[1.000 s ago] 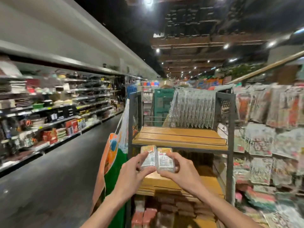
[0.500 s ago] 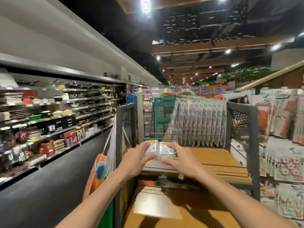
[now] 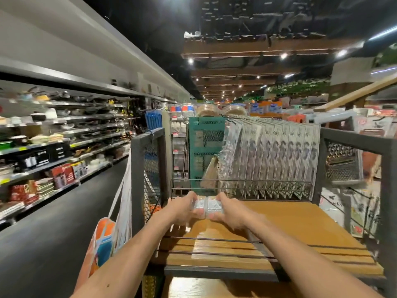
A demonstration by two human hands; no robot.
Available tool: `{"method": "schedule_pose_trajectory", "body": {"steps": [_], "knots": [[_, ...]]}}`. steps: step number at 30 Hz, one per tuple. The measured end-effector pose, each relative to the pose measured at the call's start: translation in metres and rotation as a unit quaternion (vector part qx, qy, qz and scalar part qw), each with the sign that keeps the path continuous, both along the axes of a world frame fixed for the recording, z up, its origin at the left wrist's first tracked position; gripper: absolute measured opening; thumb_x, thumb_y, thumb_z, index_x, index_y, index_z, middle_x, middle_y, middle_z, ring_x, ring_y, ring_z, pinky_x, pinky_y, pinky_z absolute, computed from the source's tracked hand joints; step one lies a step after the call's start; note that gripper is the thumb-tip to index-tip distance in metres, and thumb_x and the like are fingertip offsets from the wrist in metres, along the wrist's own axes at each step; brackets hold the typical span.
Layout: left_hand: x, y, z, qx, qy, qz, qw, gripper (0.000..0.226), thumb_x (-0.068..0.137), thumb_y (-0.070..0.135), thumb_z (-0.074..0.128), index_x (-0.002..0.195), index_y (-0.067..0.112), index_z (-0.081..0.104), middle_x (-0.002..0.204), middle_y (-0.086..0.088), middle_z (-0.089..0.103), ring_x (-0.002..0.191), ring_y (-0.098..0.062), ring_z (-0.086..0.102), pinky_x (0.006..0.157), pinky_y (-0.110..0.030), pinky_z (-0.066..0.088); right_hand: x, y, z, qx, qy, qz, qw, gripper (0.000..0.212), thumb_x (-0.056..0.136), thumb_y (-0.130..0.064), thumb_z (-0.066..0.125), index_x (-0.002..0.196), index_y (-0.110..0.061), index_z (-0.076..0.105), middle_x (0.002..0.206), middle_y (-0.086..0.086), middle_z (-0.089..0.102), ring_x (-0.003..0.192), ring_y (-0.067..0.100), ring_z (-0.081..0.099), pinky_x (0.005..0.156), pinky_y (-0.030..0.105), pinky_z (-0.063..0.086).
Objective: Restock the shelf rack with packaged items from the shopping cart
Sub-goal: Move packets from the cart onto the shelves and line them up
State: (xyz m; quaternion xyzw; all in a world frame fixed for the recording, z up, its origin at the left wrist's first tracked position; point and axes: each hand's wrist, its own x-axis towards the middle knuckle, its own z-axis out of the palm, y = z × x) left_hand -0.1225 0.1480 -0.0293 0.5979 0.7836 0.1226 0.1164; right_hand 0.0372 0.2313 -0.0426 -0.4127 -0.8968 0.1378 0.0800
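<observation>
Head view showed us two small clear packages side by side, the left package (image 3: 199,204) and the right package (image 3: 214,206), pressed together and resting low over the wooden shelf board (image 3: 300,224) near its rear left corner. Our left hand (image 3: 182,208) gripped the left package from its outer side and our right hand (image 3: 233,211) gripped the right one, thumbs under the near edge and fingers curled over the far edge. We could not read the labels; they were blurred, and only white patches with an orange strip at the top came through. Whether the packages actually touched the board we could not tell, since our hands covered their undersides.

Just behind the packages a thin wire rail (image 3: 240,181) ran across the back of the shelf rack (image 3: 352,139), whose dark metal frame had mesh side panels. Beyond the rail hung a row of flat silvery packets (image 3: 277,155), their print too soft to make out. Two more thin wires crossed the board closer to us, and a lower board showed at the bottom edge, cut off by the frame.

A colourful bag (image 3: 103,239) hung off the rack's left side, partly hidden by our left forearm. Across the dark aisle floor (image 3: 53,222) on the left, long store shelves (image 3: 53,134) held goods we could only see as smeared shapes. The shopping cart was out of sight.
</observation>
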Motion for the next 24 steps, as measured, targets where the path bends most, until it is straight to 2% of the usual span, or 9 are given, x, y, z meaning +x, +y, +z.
{"method": "schedule_pose_trajectory", "body": {"steps": [2,6,8,10,12,15,17,21,24], "knots": [[-0.007,0.011,-0.004,-0.005,0.007,-0.010,1.000,0.047,0.094,0.043,0.056,0.131,0.023,0.035,0.112,-0.005,0.062,0.095,-0.020,0.061,0.089,-0.040,0.053,-0.008,0.007,-0.001,0.015,-0.021,-0.003,1.000,0.073,0.088,-0.053,0.058,0.143,-0.017,0.026,0.136,0.011,0.053,0.116,0.027,0.055,0.095,0.040,0.048],[-0.011,0.017,-0.003,0.004,0.015,-0.027,1.000,0.044,0.093,0.044,0.056,0.128,0.023,0.037,0.105,-0.001,0.061,0.092,-0.018,0.060,0.084,-0.035,0.051,-0.013,0.008,0.003,0.038,-0.045,0.001,0.998,0.074,0.091,-0.051,0.055,0.146,-0.015,0.023,0.139,0.012,0.051,0.119,0.028,0.054,0.095,0.039,0.047],[-0.012,0.017,-0.004,-0.001,0.011,-0.025,1.000,0.046,0.094,0.045,0.056,0.130,0.022,0.038,0.112,-0.004,0.061,0.096,-0.019,0.059,0.084,-0.035,0.051,-0.013,0.007,0.003,0.030,-0.049,-0.001,0.998,0.073,0.091,-0.051,0.055,0.145,-0.015,0.023,0.138,0.012,0.052,0.117,0.028,0.054,0.094,0.038,0.047],[-0.009,0.015,-0.005,0.006,0.013,-0.014,1.000,0.056,0.093,0.047,0.056,0.138,0.021,0.035,0.126,-0.009,0.057,0.105,-0.024,0.058,0.090,-0.037,0.050,-0.009,0.005,0.003,0.018,-0.039,-0.005,0.999,0.074,0.090,-0.051,0.057,0.145,-0.016,0.022,0.129,0.010,0.057,0.106,0.024,0.060,0.089,0.036,0.051],[-0.007,0.011,-0.005,0.056,0.025,-0.005,0.998,0.061,0.095,0.046,0.054,0.145,0.021,0.030,0.139,-0.010,0.051,0.121,-0.027,0.052,0.098,-0.040,0.046,-0.003,0.002,0.006,0.016,-0.002,-0.013,1.000,0.075,0.088,-0.050,0.060,0.144,-0.016,0.024,0.121,0.008,0.061,0.098,0.020,0.063,0.088,0.036,0.053],[0.003,-0.009,0.000,0.172,0.031,-0.020,0.984,0.052,0.095,0.044,0.054,0.140,0.023,0.041,0.139,-0.003,0.052,0.129,-0.021,0.045,0.106,-0.042,0.040,0.009,-0.008,0.014,0.058,0.073,-0.020,0.995,0.072,0.086,-0.050,0.062,0.143,-0.017,0.031,0.137,0.006,0.052,0.123,0.023,0.049,0.102,0.041,0.044],[0.016,-0.039,0.003,0.254,0.036,-0.039,0.966,0.043,0.094,0.045,0.055,0.133,0.027,0.049,0.133,0.004,0.055,0.126,-0.014,0.045,0.104,-0.039,0.041,0.021,-0.031,0.017,0.105,0.146,0.001,0.984,0.062,0.088,-0.050,0.059,0.138,-0.020,0.038,0.135,0.001,0.051,0.124,0.020,0.045,0.103,0.040,0.042],[0.042,-0.123,-0.004,0.360,0.058,-0.026,0.931,0.032,0.092,0.042,0.059,0.121,0.028,0.058,0.117,0.011,0.059,0.111,-0.004,0.046,0.091,-0.025,0.039,0.044,-0.102,0.012,0.177,0.267,0.117,0.940,0.041,0.089,-0.049,0.057,0.122,-0.026,0.050,0.112,-0.008,0.053,0.107,0.011,0.048,0.090,0.034,0.044],[0.047,-0.203,-0.043,0.362,0.064,0.052,0.928,0.031,0.089,0.040,0.063,0.117,0.025,0.060,0.112,0.011,0.061,0.104,-0.006,0.048,0.088,-0.023,0.037,0.047,-0.161,-0.023,0.126,0.277,0.216,0.928,0.037,0.088,-0.044,0.061,0.118,-0.025,0.052,0.108,-0.009,0.052,0.102,0.010,0.047,0.085,0.029,0.042]]}}
